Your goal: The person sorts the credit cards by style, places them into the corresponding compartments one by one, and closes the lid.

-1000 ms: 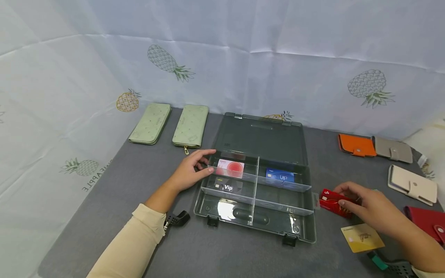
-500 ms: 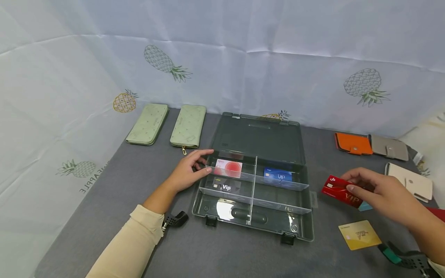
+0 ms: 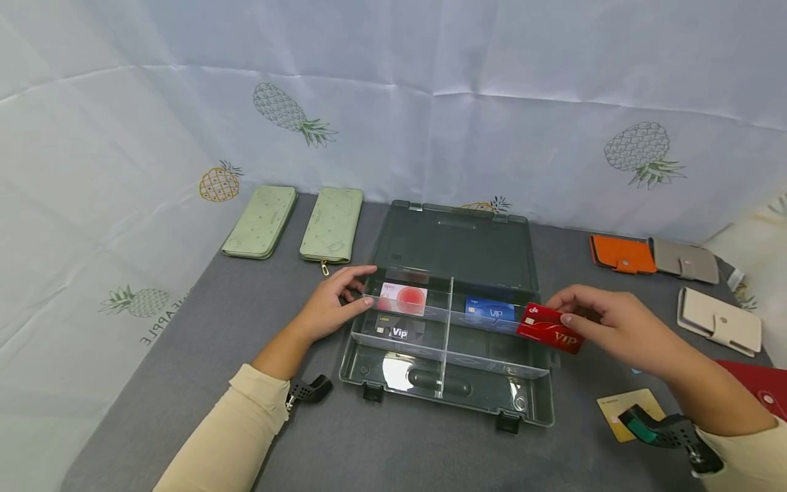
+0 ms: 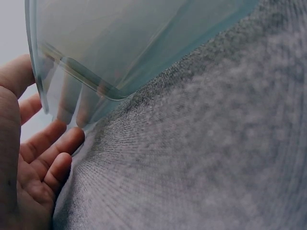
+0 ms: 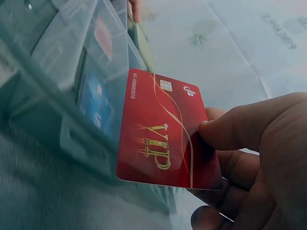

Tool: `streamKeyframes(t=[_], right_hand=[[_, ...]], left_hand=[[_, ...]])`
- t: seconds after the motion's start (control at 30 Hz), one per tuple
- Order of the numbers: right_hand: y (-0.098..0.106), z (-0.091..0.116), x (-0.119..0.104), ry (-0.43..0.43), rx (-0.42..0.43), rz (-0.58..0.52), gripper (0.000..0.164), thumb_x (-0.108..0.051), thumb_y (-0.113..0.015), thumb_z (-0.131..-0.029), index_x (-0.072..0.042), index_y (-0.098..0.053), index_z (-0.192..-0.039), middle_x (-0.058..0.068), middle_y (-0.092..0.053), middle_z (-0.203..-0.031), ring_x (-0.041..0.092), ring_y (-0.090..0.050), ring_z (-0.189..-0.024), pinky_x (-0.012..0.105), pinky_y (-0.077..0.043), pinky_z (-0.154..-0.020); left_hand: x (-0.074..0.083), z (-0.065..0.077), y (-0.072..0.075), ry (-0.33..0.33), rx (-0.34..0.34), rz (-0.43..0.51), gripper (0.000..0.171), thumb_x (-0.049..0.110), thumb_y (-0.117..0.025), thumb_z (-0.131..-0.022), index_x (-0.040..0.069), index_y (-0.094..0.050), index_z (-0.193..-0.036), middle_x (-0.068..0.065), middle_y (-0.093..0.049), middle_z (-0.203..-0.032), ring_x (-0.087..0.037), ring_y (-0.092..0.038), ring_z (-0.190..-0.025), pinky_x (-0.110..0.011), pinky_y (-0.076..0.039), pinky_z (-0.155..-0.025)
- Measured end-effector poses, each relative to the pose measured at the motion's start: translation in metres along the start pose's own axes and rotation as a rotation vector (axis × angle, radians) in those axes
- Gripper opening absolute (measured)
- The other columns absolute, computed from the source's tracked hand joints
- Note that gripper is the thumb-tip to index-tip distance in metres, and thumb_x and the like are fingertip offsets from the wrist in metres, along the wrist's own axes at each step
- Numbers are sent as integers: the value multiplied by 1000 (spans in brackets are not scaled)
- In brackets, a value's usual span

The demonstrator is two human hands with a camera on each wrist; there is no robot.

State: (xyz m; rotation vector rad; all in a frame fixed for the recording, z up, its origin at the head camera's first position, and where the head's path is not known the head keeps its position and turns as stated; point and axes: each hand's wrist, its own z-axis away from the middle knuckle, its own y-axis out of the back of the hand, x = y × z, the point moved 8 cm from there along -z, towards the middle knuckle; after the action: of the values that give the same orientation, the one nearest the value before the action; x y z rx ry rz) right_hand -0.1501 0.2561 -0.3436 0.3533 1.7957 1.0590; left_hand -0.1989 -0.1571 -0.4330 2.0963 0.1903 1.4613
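Note:
A red VIP card (image 3: 550, 329) is pinched between the thumb and fingers of my right hand (image 3: 621, 331), over the right edge of a grey transparent divided box (image 3: 550, 403). The right wrist view shows the card's printed face, tilted, with the thumb on its edge. My left hand (image 3: 332, 304) rests at the box's left wall, thumb tip at the rim and fingers relaxed along the outside. Inside lie a pink-and-white card (image 3: 403, 298) and a black Vip card (image 3: 399, 329) on the left, and a blue VIP card (image 3: 490, 309) at the upper right.
A gold card (image 3: 627, 403) lies under the right wrist, partly hidden. Two green zip wallets (image 3: 332, 224) stand at the back left. At the right are orange (image 3: 623, 255), grey (image 3: 684, 261), cream (image 3: 719, 321) and red (image 3: 759, 386) wallets. The box lid (image 3: 455, 242) is laid back.
My right hand has lifted the red card from the table and carried it left to the box's edge. A bit of light blue shows where it lay. My left hand has stayed put.

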Motion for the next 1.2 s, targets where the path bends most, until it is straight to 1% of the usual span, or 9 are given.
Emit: streamKeyframes(t=[0.07,0.2,0.5,0.63,0.83,0.9,0.97,1.1,1.2], right_hand=[[-7,-6,-6,15,-20,-40,32,5,-69,-100,-21,-71,-119,-11,-73,-100,9,-64,-82,28,-55,-63],[-20,-17,-16,38,-52,-79,31,4,-69,-100,-21,-72,-118,-11,-73,-100,9,-64,-83,28,-55,-62],[-51,-33,-29,79,-124,-96,28,3,-71,-100,-19,-74,-117,-12,-71,-96,6,-59,-78,27,-52,-62],[-57,-34,-33,101,-118,-68,29,4,-73,-98,-18,-76,-116,-13,-71,-94,5,-58,-76,26,-50,-60],[-66,-34,-37,94,-139,-25,31,3,-75,-96,-19,-80,-118,-15,-75,-100,3,-63,-85,27,-54,-66],[-69,-33,-38,92,-146,-19,32,3,-76,-96,-20,-80,-118,-14,-75,-100,2,-63,-84,27,-54,-66],[-73,-31,-39,108,-147,-7,31,3,-76,-96,-19,-80,-118,-12,-76,-101,2,-62,-80,27,-53,-65],[-77,-28,-45,169,-125,65,30,2,-76,-96,-18,-81,-117,-7,-78,-108,5,-66,-86,31,-56,-70],[-80,-26,-45,185,-91,119,31,3,-78,-94,-19,-82,-116,-6,-78,-113,7,-70,-94,33,-58,-75]], left_hand=[[0,0,0,0,-1,2,57,15,-77,-98,12,-60,-152,-13,-64,-140,-27,-65,-109,-40,-54,-85],[-1,0,-1,-3,-1,3,57,15,-76,-98,12,-60,-152,-13,-64,-140,-27,-65,-109,-40,-54,-85],[-2,0,-2,2,-3,0,57,16,-77,-98,13,-60,-152,-11,-65,-139,-27,-65,-109,-41,-54,-85],[-1,0,-1,0,0,0,57,16,-78,-97,13,-60,-152,-11,-65,-138,-27,-65,-108,-42,-54,-85],[-1,-1,-1,3,-1,-3,57,16,-77,-98,13,-60,-152,-11,-65,-139,-27,-65,-108,-41,-53,-85],[-1,-1,-1,3,-1,-4,57,16,-76,-98,13,-60,-152,-11,-64,-139,-27,-65,-108,-41,-53,-85],[-1,-1,-1,2,-2,-2,57,16,-76,-98,13,-60,-152,-12,-64,-139,-27,-65,-109,-41,-53,-85],[-1,-1,-1,3,-3,0,57,16,-76,-98,12,-59,-153,-12,-63,-140,-27,-65,-109,-41,-53,-85],[-1,-1,-1,8,-3,0,57,16,-76,-98,12,-59,-153,-12,-64,-140,-27,-65,-109,-40,-53,-85]])
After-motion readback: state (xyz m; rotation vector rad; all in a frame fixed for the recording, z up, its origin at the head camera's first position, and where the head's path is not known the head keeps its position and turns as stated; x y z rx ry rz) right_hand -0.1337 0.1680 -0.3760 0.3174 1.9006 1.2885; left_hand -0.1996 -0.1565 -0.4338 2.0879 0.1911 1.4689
